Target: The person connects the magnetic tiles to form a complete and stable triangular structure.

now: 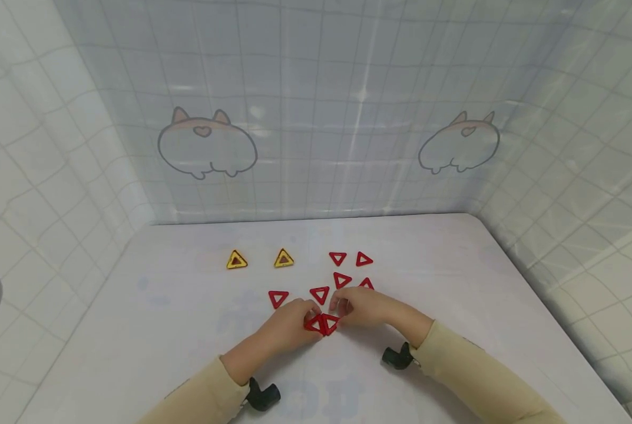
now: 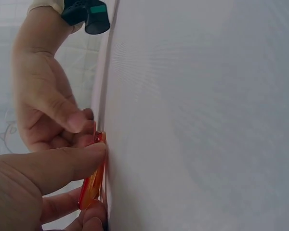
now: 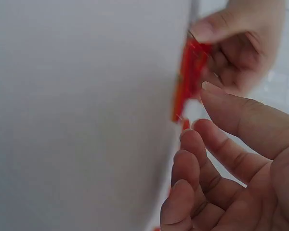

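Two red triangular frame tiles lie side by side at the front of the table in the head view, the left tile against the right tile. My left hand pinches the left one between thumb and fingers; its edge shows red and orange in the left wrist view, low over the table. Just right of the pair is my right hand, fingers loosely bent. In the right wrist view its thumb stands apart from the fingers with nothing between them, close below the red tiles.
Beyond the hands lie several more red triangles, among them one at left and one in the middle. Two yellow triangles, a left one and a right one, sit farther back. Grid-patterned curtains enclose the white table.
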A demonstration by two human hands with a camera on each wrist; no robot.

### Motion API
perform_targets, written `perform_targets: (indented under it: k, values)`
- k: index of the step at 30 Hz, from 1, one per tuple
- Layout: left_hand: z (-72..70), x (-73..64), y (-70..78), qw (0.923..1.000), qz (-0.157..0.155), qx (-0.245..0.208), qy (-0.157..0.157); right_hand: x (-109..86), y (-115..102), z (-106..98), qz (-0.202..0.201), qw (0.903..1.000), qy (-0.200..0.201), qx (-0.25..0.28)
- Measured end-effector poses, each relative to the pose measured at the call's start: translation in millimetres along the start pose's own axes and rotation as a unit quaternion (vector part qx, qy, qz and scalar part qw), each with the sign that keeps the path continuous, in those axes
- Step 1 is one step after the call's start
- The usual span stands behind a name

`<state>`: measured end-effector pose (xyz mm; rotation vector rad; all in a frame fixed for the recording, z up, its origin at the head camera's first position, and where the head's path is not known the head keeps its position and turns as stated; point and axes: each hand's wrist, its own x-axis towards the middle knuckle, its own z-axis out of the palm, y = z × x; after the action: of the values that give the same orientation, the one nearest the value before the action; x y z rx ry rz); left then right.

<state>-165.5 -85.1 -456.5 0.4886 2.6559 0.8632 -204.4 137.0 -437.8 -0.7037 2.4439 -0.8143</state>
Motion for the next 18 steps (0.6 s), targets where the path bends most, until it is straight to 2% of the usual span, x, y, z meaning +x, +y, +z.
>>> perform_targets:
  k: [7, 13, 18]
  values:
    - [-0.5, -1.6, 1.6, 1.0, -0.005, -0.001, -0.001, -1.2, 9, -38, -0.005, 0.999, 0.045, -0.001]
    - [-0.3, -0.4, 4.9, 0.9995, -0.03, -0.01, -0.005, 2.6, 21, -69, 0.028, 0.9966, 0.073, 0.025]
    - [-0.2, 0.1, 6.5, 0.9993, -0.038, -0.005, -0.004, 13.5, 40, -80, 0.057, 0.9926, 0.098, 0.044]
